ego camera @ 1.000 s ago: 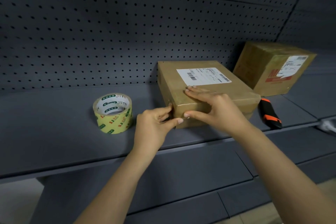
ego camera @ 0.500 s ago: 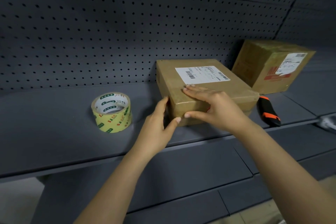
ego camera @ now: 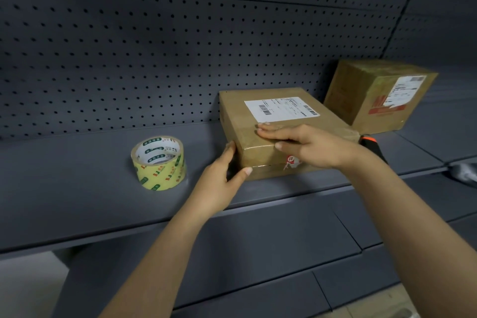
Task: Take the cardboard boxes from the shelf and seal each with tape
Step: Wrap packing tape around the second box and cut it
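Note:
A flat cardboard box [ego camera: 258,160] with a white label lies on the dark grey shelf [ego camera: 77,188]. My right hand [ego camera: 307,144] lies flat on the box's top near its front edge, fingers straight, thumb down the front face. My left hand [ego camera: 224,175] touches the box's left front corner, fingers along the left side and thumb against the front. A second, taller cardboard box [ego camera: 379,95] stands behind to the right. A roll of yellow printed tape [ego camera: 158,162] stands on the shelf left of my left hand.
A black and orange cutter [ego camera: 371,147] lies right of the flat box, partly behind my right wrist. A perforated back panel [ego camera: 154,46] rises behind the shelf. A lower shelf [ego camera: 258,253] juts out beneath. A grey object [ego camera: 464,173] lies at the far right edge.
My left hand has stopped pinching at the corner and now lies straightened against the box's left side. My right hand has stayed pressed on the top. The view has drifted slightly.

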Tool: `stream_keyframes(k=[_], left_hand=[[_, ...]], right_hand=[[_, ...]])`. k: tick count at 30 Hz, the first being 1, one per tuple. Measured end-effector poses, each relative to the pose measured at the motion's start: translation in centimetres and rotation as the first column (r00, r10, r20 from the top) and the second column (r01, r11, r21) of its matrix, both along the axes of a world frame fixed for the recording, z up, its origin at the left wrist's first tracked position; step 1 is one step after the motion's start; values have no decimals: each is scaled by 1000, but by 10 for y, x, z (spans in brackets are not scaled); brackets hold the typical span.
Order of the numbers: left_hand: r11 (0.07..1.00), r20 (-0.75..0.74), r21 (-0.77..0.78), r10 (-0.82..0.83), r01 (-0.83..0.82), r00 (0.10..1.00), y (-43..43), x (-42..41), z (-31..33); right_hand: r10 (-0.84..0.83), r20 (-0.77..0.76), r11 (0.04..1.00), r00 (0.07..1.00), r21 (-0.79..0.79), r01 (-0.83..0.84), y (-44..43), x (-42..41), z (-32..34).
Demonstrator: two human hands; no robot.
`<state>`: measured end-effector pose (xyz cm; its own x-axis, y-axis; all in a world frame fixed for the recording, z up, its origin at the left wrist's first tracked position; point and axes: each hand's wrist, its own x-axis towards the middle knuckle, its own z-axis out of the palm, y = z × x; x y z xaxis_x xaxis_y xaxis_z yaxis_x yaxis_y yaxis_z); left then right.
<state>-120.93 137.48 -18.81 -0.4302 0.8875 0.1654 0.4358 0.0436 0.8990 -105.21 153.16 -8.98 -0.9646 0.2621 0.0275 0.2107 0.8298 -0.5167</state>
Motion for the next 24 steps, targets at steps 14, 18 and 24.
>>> stream_keyframes(k=[14, 18, 24], left_hand=[[947, -405, 322, 126, 12, 905, -3, 0, 19], [946, -493, 318, 115, 56, 862, -1, -12, 22], [912, -492, 411, 226, -4, 841, 5, -3, 12]], right_hand=[[2, -499, 961, 866, 239, 136, -17, 1, -41], [111, -350, 928, 930, 371, 29, -5, 8, -39], [64, -449, 922, 891, 368, 119, -10, 2, -50]])
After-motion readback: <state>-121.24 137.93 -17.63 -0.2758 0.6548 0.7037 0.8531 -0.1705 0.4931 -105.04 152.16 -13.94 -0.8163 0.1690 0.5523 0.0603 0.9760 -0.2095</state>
